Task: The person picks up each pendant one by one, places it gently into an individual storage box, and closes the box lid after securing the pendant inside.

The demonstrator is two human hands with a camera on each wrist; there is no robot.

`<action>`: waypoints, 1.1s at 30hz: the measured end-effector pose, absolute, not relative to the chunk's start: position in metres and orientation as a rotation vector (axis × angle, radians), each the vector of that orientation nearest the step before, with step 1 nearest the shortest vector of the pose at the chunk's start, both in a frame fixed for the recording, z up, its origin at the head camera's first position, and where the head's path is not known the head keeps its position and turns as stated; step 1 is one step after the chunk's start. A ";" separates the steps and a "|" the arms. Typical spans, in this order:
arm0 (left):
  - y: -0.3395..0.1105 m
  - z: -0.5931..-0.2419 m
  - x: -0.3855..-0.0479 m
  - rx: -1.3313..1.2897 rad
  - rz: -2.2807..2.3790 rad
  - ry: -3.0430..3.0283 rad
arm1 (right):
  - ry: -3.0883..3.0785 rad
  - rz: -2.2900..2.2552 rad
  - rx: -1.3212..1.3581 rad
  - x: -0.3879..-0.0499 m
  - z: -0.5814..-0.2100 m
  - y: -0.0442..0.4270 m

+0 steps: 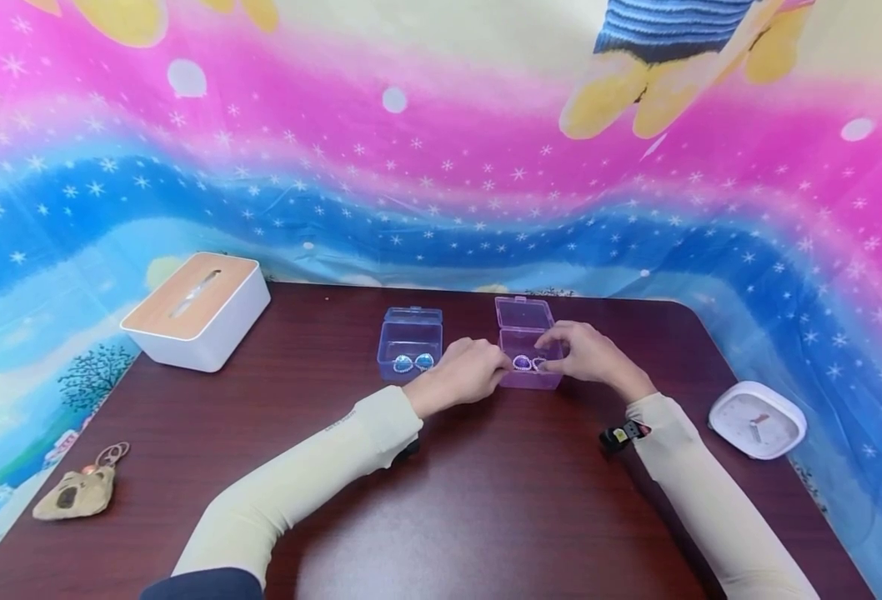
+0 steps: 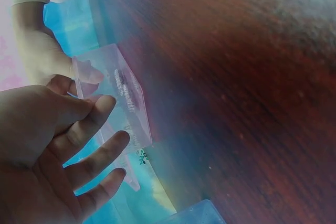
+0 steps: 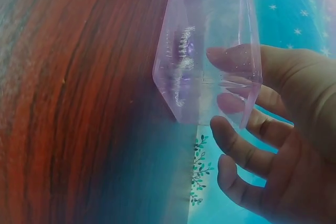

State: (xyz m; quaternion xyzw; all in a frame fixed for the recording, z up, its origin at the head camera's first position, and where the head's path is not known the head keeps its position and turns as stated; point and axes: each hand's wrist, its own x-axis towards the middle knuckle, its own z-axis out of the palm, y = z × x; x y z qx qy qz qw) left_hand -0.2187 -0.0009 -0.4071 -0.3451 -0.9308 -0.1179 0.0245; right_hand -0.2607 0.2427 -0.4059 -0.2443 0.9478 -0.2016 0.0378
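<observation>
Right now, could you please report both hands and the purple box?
Left hand pinching purple box; right hand at its opening; lid up; blue box apart, left.

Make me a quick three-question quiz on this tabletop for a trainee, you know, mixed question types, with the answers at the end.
1. Multiple choice: which container are the left hand and right hand working at?
A) tissue box
B) purple box
C) blue box

2. True or false: the blue box stands with its lid open.

3. Count: how many round blue ornaments lie in the blue box?

Key:
1. B
2. True
3. Two
</observation>
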 end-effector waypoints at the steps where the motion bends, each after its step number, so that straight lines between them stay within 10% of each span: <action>1: -0.001 -0.407 -0.219 -1.065 -0.360 -2.882 | 2.905 -0.620 -0.749 -0.261 -0.406 0.242; 15: -0.002 -0.406 -0.218 -1.062 -0.331 -2.872 | 2.978 -0.817 -0.776 -0.263 -0.410 0.248; 33: -0.004 -0.407 -0.217 -0.989 -0.462 -2.875 | 2.506 -1.358 -0.057 -0.290 -0.418 0.261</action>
